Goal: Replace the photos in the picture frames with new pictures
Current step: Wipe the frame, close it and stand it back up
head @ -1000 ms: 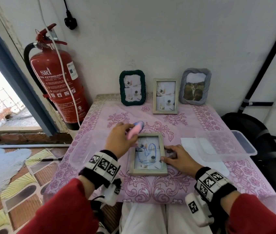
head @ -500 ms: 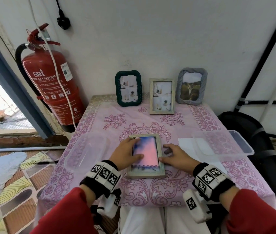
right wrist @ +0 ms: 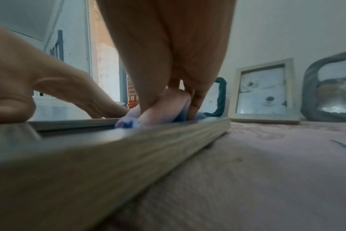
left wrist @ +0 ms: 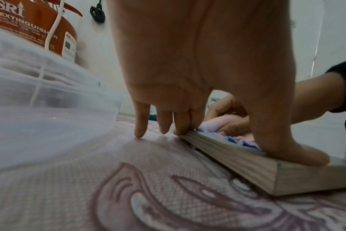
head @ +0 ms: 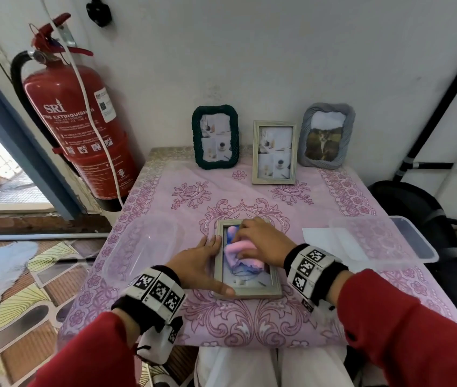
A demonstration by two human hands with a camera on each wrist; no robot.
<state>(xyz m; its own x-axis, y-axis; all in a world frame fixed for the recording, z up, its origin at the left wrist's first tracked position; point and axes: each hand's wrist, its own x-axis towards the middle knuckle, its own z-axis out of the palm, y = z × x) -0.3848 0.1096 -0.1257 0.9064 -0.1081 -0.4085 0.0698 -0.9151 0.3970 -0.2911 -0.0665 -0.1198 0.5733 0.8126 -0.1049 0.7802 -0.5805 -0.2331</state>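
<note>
The wooden frame (head: 247, 261) lies flat on the surface (head: 165, 208) at lower centre, its glass up. Half a second ago the left hand (head: 198, 265) spread the pink cloth (head: 242, 254) over the glass; now the right hand (head: 260, 243) has taken it, grip curled round the bunched cloth and pressing it down, seemingly mid-wipe. The left hand has shifted to the frame's left edge, fingers straight, thumb on the near corner.
</note>
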